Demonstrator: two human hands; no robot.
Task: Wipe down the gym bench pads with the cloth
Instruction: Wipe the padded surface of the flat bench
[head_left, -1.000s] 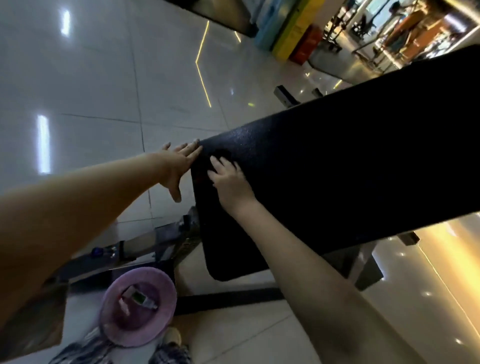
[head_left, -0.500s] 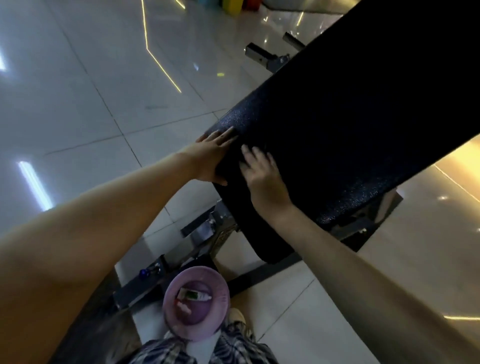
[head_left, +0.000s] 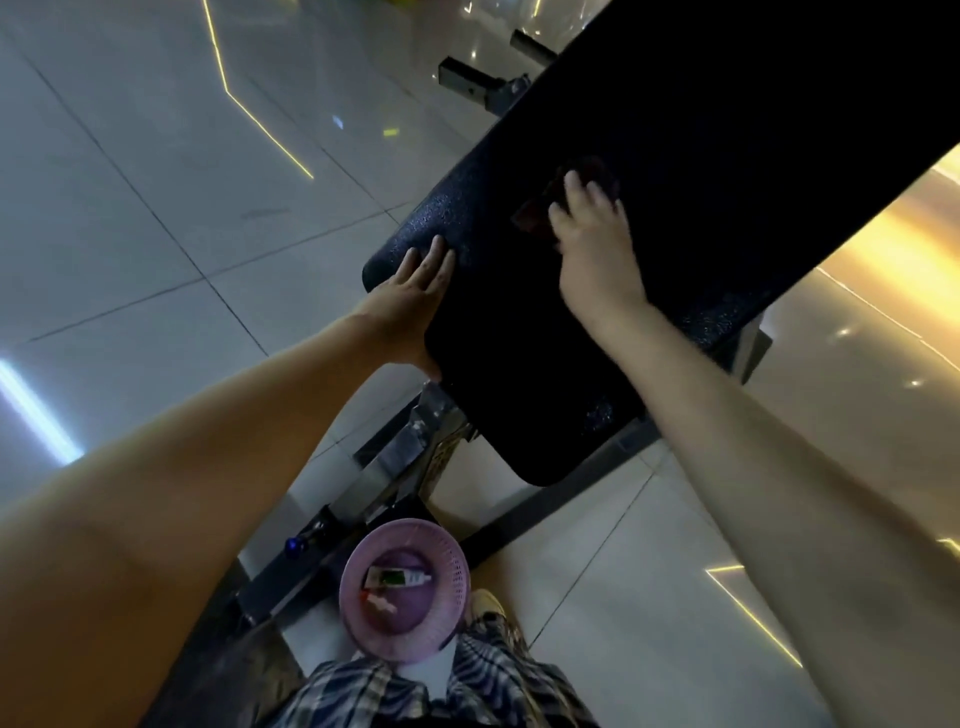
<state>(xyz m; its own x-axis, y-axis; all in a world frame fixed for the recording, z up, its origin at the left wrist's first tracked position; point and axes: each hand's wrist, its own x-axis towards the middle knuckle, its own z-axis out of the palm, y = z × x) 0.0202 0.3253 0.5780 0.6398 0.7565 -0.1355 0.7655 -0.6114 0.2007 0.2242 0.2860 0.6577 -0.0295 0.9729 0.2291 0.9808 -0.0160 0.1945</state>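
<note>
A black textured gym bench pad runs from the centre up to the top right. My left hand lies flat on the pad's near left corner, fingers straight, thumb wrapped under the edge. My right hand presses a dark brownish cloth onto the pad further up; the cloth shows only around the fingertips and blends with the dark surface.
The bench's metal frame slopes down below the pad. A purple plastic basket holding a tube sits on the floor by my plaid-clothed legs. Glossy grey floor tiles surround the bench; another frame foot lies beyond.
My right hand has slid up the pad away from the left hand, with the cloth under it. The left hand stays at the pad's corner. The view has tilted downward.
</note>
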